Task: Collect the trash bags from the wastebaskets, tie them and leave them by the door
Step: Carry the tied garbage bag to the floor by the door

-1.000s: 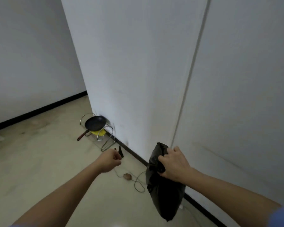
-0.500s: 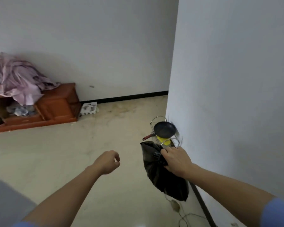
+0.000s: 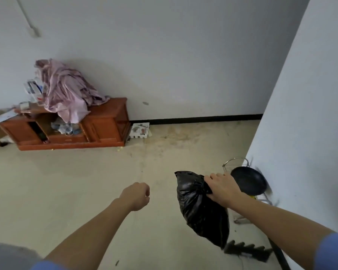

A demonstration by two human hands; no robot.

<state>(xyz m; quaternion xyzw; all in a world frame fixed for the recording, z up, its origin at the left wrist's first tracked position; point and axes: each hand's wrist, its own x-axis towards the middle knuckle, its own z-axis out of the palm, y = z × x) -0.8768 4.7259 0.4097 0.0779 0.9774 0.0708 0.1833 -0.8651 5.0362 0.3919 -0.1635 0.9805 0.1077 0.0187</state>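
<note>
The right hand (image 3: pixel 221 189) has its grip closed on the gathered neck of a black trash bag (image 3: pixel 202 209), which hangs below it above the floor (image 3: pixel 66 191). The left hand (image 3: pixel 136 195) is loosely curled, holding nothing. Just beyond the grip sits a black frying pan (image 3: pixel 249 181); far off, a wooden cabinet (image 3: pixel 103 127).

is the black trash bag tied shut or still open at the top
Gathered shut: the black trash bag has its neck bunched tight in the right hand. Whether it is knotted, cannot tell.

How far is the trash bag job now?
Done: one black bag is out of its basket, neck gathered and apparently tied. In hand: the right hand carries it off the floor; the left hand is empty. Left: setting it by the door; no door is in view.
</note>
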